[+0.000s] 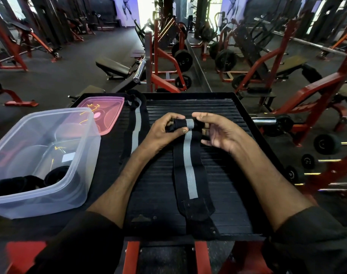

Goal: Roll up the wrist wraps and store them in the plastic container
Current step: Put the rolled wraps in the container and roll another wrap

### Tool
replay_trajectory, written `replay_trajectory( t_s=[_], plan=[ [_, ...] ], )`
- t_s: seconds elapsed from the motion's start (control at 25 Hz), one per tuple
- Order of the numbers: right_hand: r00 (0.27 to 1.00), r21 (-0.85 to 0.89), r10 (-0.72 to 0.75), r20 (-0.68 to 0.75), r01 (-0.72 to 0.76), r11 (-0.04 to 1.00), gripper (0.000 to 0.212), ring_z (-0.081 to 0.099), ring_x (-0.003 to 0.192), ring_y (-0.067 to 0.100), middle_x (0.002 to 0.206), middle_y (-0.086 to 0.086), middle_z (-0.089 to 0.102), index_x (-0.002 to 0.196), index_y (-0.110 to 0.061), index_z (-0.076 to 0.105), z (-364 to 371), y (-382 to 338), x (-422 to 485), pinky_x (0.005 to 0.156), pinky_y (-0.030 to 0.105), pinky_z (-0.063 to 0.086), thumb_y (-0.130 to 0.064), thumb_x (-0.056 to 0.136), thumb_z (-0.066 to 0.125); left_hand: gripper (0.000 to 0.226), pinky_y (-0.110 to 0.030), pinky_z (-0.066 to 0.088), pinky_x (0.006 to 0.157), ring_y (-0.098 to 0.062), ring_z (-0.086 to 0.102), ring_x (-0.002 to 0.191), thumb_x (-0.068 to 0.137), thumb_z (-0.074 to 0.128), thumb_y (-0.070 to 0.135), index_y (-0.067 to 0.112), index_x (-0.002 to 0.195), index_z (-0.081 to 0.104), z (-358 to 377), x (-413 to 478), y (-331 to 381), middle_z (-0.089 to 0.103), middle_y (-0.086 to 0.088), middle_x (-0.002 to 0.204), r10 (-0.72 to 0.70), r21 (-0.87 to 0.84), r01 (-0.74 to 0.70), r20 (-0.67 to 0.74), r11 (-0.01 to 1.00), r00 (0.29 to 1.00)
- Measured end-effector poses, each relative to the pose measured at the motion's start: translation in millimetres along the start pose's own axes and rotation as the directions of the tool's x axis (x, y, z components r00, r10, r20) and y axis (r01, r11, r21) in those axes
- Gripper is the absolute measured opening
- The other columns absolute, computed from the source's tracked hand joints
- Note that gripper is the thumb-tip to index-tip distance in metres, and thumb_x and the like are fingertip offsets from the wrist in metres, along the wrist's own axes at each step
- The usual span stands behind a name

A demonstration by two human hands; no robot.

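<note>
- The rolled far end of a black wrist wrap [190, 171] with a grey stripe is pinched by the left hand [164, 131] and the right hand [218, 131].
- Its unrolled tail is laid flat toward the near edge of the ribbed black platform [238, 175].
- A second wrap [135, 125] is stretched out left of the hands.
- The clear plastic container [40, 155] is set at the platform's left edge, with dark rolls inside; a pink lid [105, 113] is seen just behind.
- Bare platform is left to the right.

Floor [70, 62]: dark rubber | machines [164, 56]: red-framed, black plates | bench [111, 68]: black padded | doorway [147, 8]: bright daylight | desk [238, 175]: black, ribbed
</note>
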State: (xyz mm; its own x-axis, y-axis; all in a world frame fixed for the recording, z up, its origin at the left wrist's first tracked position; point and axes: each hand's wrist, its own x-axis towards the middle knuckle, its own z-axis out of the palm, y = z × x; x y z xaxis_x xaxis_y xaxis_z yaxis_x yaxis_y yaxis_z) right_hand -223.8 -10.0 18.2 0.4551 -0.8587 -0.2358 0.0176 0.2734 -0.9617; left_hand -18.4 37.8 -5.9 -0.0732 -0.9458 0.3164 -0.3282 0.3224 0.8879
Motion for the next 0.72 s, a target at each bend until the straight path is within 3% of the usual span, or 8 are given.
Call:
replay_trajectory(
  t_s=[0.12, 0.24, 0.4, 0.56, 0.64, 0.72],
  plan=[
    [1.0, -0.096, 0.024, -0.018, -0.025, 0.995, 0.021, 0.065, 0.088, 0.012, 0.095, -0.007, 0.071, 0.108, -0.033, 0.07, -3.3, 6.9, 2.7, 0.096, 0.043, 0.04, -0.039, 0.088, 0.068, 0.034, -0.011, 0.048, 0.09, 0.009, 0.063, 0.099, 0.083, 0.08, 0.01, 0.022, 0.111, 0.064, -1.5, -0.5, 1.3, 0.067, 0.012, 0.106, 0.01, 0.03, -0.01, 0.014, 0.999, 1.0],
    [0.998, -0.321, -0.043, 0.042, 0.054, 0.945, 0.028, 0.058, 0.092, 0.015, 0.099, -0.005, 0.067, 0.109, -0.031, 0.072, -3.7, 13.5, 3.8, 0.087, 0.038, 0.043, -0.05, 0.09, 0.065, 0.037, -0.009, 0.046, 0.088, 0.012, 0.062, 0.097, 0.079, 0.082, 0.006, 0.025, 0.106, 0.063, -4.6, 0.7, -3.6, 0.066, 0.011, 0.108, 0.007, 0.039, -0.008, 0.014, 0.999, 1.0],
    [0.975, -0.412, -0.223, 0.023, 0.212, 0.886, 0.024, 0.057, 0.078, -0.001, 0.086, -0.011, 0.065, 0.117, -0.024, 0.069, -2.1, 17.8, 4.1, 0.074, 0.027, 0.045, -0.033, 0.095, 0.069, 0.033, -0.011, 0.044, 0.089, 0.014, 0.06, 0.095, 0.084, 0.076, 0.002, 0.015, 0.111, 0.064, -8.1, 1.8, -7.2, 0.064, 0.01, 0.11, -0.023, 0.031, 0.022, 0.039, 0.999, 0.999],
    [0.952, -0.404, -0.305, 0.034, 0.293, 0.867, 0.021, 0.055, 0.07, 0.0, 0.086, 0.002, 0.064, 0.114, -0.019, 0.069, -1.9, 23.8, 4.7, 0.064, 0.02, 0.044, -0.014, 0.093, 0.071, 0.03, -0.009, 0.044, 0.068, 0.011, 0.054, 0.067, 0.092, 0.07, 0.011, 0.014, 0.121, 0.064, -8.2, 2.4, -13.7, 0.058, 0.011, 0.091, -0.1, 0.036, 0.097, 0.072, 0.995, 0.992],
    [0.941, -0.37, -0.336, 0.046, 0.328, 0.869, 0.025, 0.055, 0.071, 0.004, 0.086, 0.007, 0.064, 0.113, -0.014, 0.069, -2.7, 25.9, 6.4, 0.062, 0.018, 0.046, -0.004, 0.09, 0.072, 0.03, -0.012, 0.045, 0.071, 0.009, 0.056, 0.071, 0.091, 0.072, 0.018, 0.023, 0.12, 0.064, -9.9, 3.5, -18.8, 0.061, 0.012, 0.092, -0.113, 0.097, 0.103, 0.106, 0.99, 0.988],
    [0.94, -0.355, -0.335, 0.059, 0.333, 0.873, 0.03, 0.059, 0.075, 0.006, 0.087, 0.004, 0.067, 0.112, -0.011, 0.069, -4.2, 28.3, 8.1, 0.066, 0.018, 0.05, 0.004, 0.087, 0.072, 0.031, -0.016, 0.049, 0.083, 0.006, 0.063, 0.089, 0.088, 0.075, 0.022, 0.029, 0.117, 0.065, -11.2, 3.8, -22.7, 0.067, 0.011, 0.103, -0.115, 0.176, 0.091, 0.133, 0.98, 0.984]
  ],
)
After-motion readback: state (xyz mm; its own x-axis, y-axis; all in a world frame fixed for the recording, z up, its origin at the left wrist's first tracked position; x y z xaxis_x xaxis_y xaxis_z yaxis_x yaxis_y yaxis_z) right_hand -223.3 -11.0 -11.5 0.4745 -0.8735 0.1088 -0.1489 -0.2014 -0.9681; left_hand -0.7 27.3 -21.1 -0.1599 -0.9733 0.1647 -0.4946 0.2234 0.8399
